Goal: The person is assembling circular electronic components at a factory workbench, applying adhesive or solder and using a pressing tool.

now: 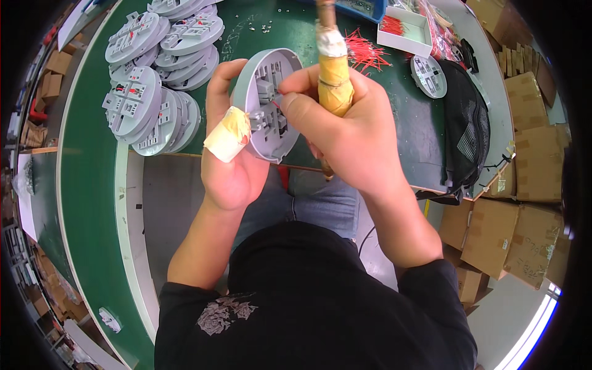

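Note:
My left hand (pixel 231 176) is closed around the rim of a round grey plastic base (pixel 245 80), held tilted on edge above the table's front edge. Pale yellow tape (pixel 227 137) wraps its thumb. Slots, ribs and small terminal blocks show on the base's inner side. In my closed right hand (pixel 354 123) sits a rod-shaped tool (pixel 335 80), its shaft wrapped in yellow and white tape, one end poking out below the fingers. The right thumb and forefinger pinch at the inside of the base, where a bit of red shows; what they pinch is mostly hidden.
Stacks of similar grey bases (pixel 132 102) stand on the green table (pixel 240 37) at the left. Loose red wires (pixel 367 52), a white box (pixel 404 34), a blue tray (pixel 351 7), another base (pixel 428 77) and a black bag (pixel 465 129) lie right. Cardboard boxes (pixel 539 160) stand beyond.

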Tool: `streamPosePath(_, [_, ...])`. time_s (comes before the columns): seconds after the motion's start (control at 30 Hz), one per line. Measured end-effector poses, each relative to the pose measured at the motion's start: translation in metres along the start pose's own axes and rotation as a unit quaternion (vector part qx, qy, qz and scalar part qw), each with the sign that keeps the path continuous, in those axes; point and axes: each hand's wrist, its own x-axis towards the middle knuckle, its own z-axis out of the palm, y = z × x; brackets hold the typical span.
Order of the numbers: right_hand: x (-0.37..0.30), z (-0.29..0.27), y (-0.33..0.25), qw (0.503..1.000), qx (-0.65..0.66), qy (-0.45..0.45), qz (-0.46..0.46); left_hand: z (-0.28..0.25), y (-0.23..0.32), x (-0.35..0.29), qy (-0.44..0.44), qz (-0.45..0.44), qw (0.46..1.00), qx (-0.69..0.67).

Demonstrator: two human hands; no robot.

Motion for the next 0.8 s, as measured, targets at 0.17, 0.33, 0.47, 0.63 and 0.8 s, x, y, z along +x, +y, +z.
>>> streamPosePath(0.17, [0.005,-0.001,0.001,0.998,-0.066,-0.007,-0.015,-0.011,0.0,0.001,-0.017,0.018,0.999,0.038])
streamPosePath(0.33, [0.008,-0.007,-0.004,0.997,-0.078,-0.019,-0.012,-0.018,0.0,0.003,-0.053,0.031,0.995,0.082])
streamPosePath(0.47, [0.009,-0.012,-0.006,0.993,-0.114,-0.034,-0.009,-0.015,-0.001,0.002,-0.044,0.034,0.994,0.095])
streamPosePath(0.63, [0.007,-0.013,-0.008,0.988,-0.148,-0.034,-0.041,-0.01,-0.001,0.001,-0.033,0.031,0.997,0.069])
streamPosePath(0.8, [0.011,-0.019,-0.01,0.988,-0.143,-0.042,-0.026,-0.015,0.002,0.0,-0.065,-0.001,0.993,0.103])
